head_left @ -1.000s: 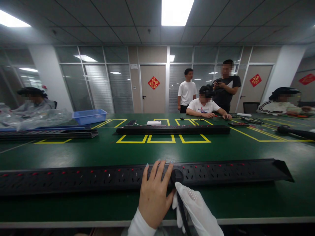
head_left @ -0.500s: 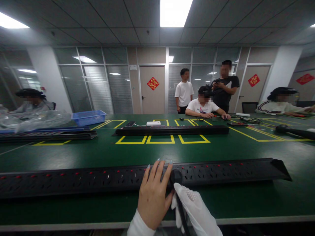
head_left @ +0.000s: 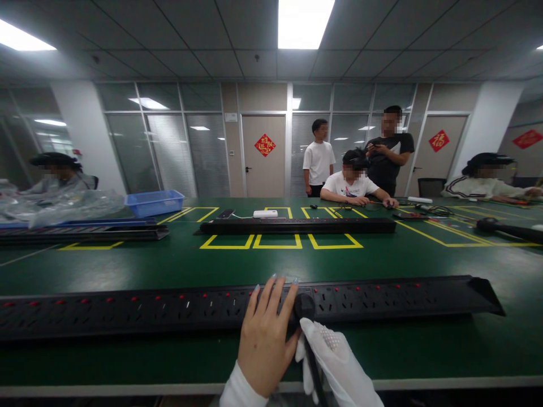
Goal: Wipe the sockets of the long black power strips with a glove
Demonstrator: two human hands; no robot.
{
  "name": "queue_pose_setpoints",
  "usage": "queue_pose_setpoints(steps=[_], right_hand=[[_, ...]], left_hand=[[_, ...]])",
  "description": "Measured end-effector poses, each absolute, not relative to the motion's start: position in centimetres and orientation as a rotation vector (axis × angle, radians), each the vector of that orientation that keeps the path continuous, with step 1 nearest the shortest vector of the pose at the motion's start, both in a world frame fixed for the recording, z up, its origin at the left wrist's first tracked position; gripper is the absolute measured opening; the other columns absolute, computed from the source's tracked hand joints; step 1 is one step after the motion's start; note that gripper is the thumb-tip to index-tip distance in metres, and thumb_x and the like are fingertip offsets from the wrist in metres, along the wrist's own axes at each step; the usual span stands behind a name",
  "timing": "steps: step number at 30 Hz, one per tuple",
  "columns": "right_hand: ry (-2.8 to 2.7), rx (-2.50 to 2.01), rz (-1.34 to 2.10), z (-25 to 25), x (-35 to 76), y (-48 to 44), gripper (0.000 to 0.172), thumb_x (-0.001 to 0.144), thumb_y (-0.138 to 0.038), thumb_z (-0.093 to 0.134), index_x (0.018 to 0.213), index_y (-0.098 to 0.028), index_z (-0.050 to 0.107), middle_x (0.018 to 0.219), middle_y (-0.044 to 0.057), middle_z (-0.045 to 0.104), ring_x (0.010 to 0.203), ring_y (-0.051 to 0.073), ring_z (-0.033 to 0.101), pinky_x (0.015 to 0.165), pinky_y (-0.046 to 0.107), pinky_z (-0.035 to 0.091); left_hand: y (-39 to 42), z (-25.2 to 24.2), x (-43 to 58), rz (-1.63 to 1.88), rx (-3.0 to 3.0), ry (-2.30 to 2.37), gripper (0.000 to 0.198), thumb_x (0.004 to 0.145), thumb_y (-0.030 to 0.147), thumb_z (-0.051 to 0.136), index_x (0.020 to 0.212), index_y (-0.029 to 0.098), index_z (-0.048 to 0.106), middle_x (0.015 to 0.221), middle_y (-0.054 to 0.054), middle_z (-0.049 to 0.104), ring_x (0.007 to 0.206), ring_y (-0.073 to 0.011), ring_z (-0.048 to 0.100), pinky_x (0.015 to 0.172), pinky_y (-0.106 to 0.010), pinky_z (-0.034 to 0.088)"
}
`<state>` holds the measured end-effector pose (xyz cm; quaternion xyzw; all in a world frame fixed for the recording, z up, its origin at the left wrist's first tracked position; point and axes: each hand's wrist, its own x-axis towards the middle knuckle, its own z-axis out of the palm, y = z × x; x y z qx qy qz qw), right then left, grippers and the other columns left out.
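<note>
At one power strip (head_left: pixel 377 301), two hands (head_left: pixel 263 343) (head_left: pixel 341 360)

One forward view from the wearer's head

A single camera on the person's head looks forward and slightly down across the table (head_left: pixel 127 362) to the door (head_left: pixel 265 175) beyond. The left hand (head_left: pixel 265 345) and right hand (head_left: pixel 337 359) enter at the bottom centre, close to the lens; the power strip (head_left: pixel 203 314) crosses the lower part. The view is wide, from the ceiling (head_left: pixel 190 34) down to the table's near edge.
</note>
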<state>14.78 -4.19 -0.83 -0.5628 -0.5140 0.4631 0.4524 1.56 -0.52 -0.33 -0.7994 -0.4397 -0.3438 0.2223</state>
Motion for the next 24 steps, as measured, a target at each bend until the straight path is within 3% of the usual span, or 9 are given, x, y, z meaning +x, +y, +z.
queue_pose_setpoints(steps=[6,10,16,21,24], right_hand=[[-1.248,-1.377,1.186,-1.1,14.7,-4.3,0.058,0.087,-0.071,0.044,0.066,-0.019,0.057,0.038,-0.006,0.051,0.028,0.008,0.044,0.033,0.018,0.033],[-1.253,-1.349,1.131,-1.8,14.7,-4.1,0.057,0.079,-0.076,0.048,0.068,-0.02,0.056,0.038,-0.005,0.053,0.028,0.01,0.046,0.031,0.018,0.034],[-1.42,-1.354,0.998,-2.4,15.2,-4.0,0.044,0.088,-0.06,0.045,0.078,-0.019,0.059,0.043,-0.003,0.056,0.031,0.011,0.049,0.033,0.019,0.037],[-1.511,-1.387,0.699,-1.9,15.4,-4.2,0.032,0.087,-0.042,0.047,0.071,-0.018,0.061,0.06,0.005,0.066,0.053,0.016,0.062,0.053,0.022,0.047],[-1.545,-1.408,0.686,-1.6,15.3,-4.2,0.032,0.087,-0.038,0.043,0.077,-0.016,0.065,0.058,0.005,0.066,0.053,0.018,0.062,0.055,0.025,0.047]], left_hand=[[-0.5,-0.3,1.6,-0.956,-2.21,-1.217,0.056,0.082,0.021,0.053,0.138,0.026,0.049,0.138,-0.004,0.054,0.128,-0.0257,0.047,0.11,-0.045,0.03],[-0.4,-0.5,1.5,-0.963,-2.215,-1.205,0.057,0.082,0.022,0.054,0.139,0.027,0.047,0.139,-0.004,0.053,0.128,-0.026,0.046,0.11,-0.046,0.03],[-0.4,-0.6,1.5,-0.994,-2.245,-1.215,0.058,0.082,0.03,0.06,0.139,0.027,0.047,0.139,-0.005,0.053,0.129,-0.0271,0.046,0.111,-0.047,0.028],[-0.4,-0.6,1.5,-1.013,-2.256,-1.218,0.06,0.084,0.043,0.061,0.139,0.027,0.047,0.139,-0.005,0.053,0.129,-0.0275,0.046,0.112,-0.047,0.028],[-0.4,-0.6,1.5,-0.984,-2.247,-1.211,0.058,0.086,0.042,0.058,0.14,0.027,0.046,0.139,-0.006,0.053,0.129,-0.0273,0.046,0.111,-0.047,0.028]])
